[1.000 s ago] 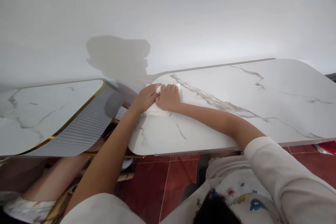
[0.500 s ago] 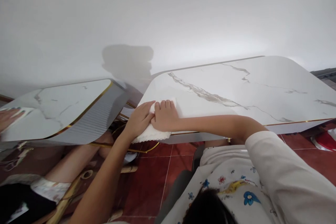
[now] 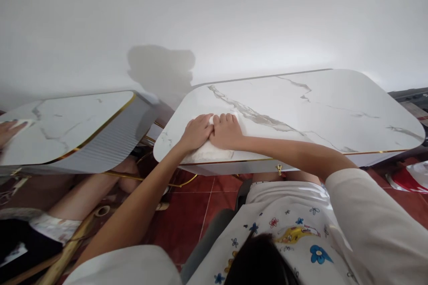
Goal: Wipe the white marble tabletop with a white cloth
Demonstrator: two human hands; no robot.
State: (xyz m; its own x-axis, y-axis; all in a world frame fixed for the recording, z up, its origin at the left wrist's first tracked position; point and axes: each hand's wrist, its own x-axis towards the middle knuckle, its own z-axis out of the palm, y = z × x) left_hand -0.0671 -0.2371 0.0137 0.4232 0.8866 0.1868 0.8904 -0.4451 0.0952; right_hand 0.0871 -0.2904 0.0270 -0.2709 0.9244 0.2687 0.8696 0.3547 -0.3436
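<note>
White cloth (image 3: 214, 154), one piece: spread on the marble-patterned surface (image 3: 317, 107), toward its left end and close to the front edge; held down beneath the left hand (image 3: 196, 132) and the right hand (image 3: 227, 131).

Left hand: laid palm down on the cloth, fingers close together and stretched away from the body.

Right hand: set just beside the left and touching it, fingers bent over the cloth; the palms are hidden, and how tightly the fabric is gripped cannot be told.

Marble-patterned surface: white, grey-brown veining, rounded corners, front edge trimmed in gold; a small gold knob (image 3: 278, 169) is fixed on the front face below.

Second surface (image 3: 80, 120), at left, matching pattern: separated from the first by a gap, edged in gold, fitted with a ribbed grey side panel (image 3: 107, 144).

Co-worker's hand (image 3: 7, 132), at the far left, partly cut off: rested on another white cloth (image 3: 23, 124) on the second surface.

Wall (image 3: 250, 18), pale, behind both surfaces: marked by a cast shadow (image 3: 160, 67).

Floor (image 3: 187, 207): laid in red tile with pale joints.

Shirt (image 3: 297, 218), white, flower-printed: worn by the person.
</note>
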